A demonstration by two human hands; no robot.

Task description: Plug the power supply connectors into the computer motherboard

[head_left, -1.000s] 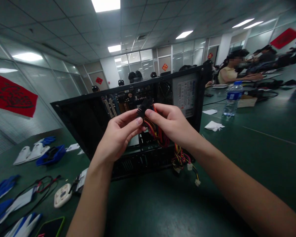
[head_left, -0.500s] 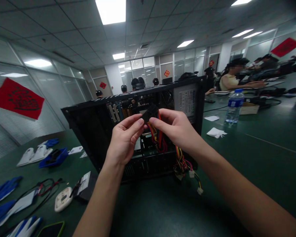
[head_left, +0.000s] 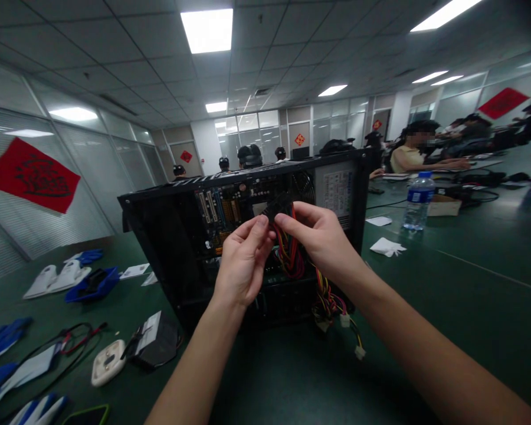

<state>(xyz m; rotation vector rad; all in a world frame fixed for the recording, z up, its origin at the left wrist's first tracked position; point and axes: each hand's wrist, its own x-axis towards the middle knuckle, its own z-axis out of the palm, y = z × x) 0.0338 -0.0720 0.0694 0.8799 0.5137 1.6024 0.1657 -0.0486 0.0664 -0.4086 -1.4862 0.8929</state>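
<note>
A black cable connector (head_left: 278, 205) is pinched between the fingertips of both hands, in front of an open black computer case (head_left: 154, 254). My left hand (head_left: 241, 260) grips its left side with thumb and fingers pressed together. On the right, my right hand (head_left: 323, 236) closes on the connector where the wires come out. Red, yellow and black wires (head_left: 291, 255) hang below it in a loop. Behind, the motherboard (head_left: 223, 209) with its slots shows inside the case, beside a labelled power supply (head_left: 336, 183). Loose white plugs (head_left: 345, 320) dangle at the lower right.
A black box-shaped part (head_left: 154, 342), a cream-coloured case (head_left: 108, 363) and blue-white gloves (head_left: 38, 407) lie at left on the green table (head_left: 301, 383). A blue tray (head_left: 92, 286) stands farther back. A water bottle (head_left: 418, 200) and tissue (head_left: 387, 247) are at right. A person (head_left: 409, 156) sits beyond.
My left hand has shifted right, closer to my right hand, and both sit slightly lower in view. The connector stays held by both. The camera view has tilted up a little.
</note>
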